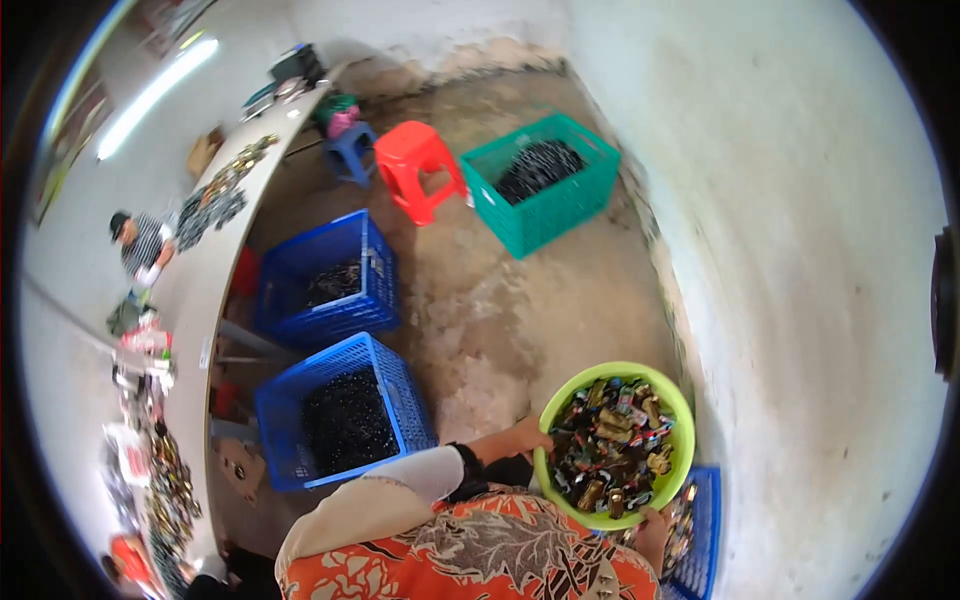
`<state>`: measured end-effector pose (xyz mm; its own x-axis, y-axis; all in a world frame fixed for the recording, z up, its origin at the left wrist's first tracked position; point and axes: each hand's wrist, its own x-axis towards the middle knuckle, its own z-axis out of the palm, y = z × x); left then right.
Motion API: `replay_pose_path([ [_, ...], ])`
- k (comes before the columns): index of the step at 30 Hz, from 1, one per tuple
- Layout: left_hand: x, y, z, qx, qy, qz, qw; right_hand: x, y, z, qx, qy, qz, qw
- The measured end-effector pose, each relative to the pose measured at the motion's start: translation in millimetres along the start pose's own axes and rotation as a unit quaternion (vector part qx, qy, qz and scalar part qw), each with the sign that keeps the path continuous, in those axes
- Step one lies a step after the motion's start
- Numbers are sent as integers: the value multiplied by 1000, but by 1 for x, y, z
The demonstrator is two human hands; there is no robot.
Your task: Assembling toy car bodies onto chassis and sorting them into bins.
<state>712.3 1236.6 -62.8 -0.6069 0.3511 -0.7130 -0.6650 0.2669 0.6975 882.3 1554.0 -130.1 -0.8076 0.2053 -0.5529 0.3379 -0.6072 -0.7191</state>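
Fingers of my left hand (526, 437) grasp the left rim of the lime-green basin (684, 432), my right hand (654, 535) its near rim, above the blue crate's (710, 515) far-left corner; keeping it level should prevent the metallic pieces (614, 432) spilling.

Basin (684, 435): right, near wall (800, 250)
Two crates (402, 400) (380, 285): left, beside surface (195, 300)
Stools (408, 150) (350, 155): beyond, left of far crate (562, 215)

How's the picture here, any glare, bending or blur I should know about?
In the head view, the tube light glares white at upper left, the long table bows along the dark rim, the dark pieces in the green crate look smeared, and the lime basin is clearer.
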Motion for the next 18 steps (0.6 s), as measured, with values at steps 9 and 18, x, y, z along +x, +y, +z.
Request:
replay_pose_path([
  [9,-216,-16,41,-184,150,128,963,-144,-157,107,-264,-68,-19,962],
  [18,-247,-8,-50,51,297,395,868,-97,-188,188,-278,-185,78,939],
])
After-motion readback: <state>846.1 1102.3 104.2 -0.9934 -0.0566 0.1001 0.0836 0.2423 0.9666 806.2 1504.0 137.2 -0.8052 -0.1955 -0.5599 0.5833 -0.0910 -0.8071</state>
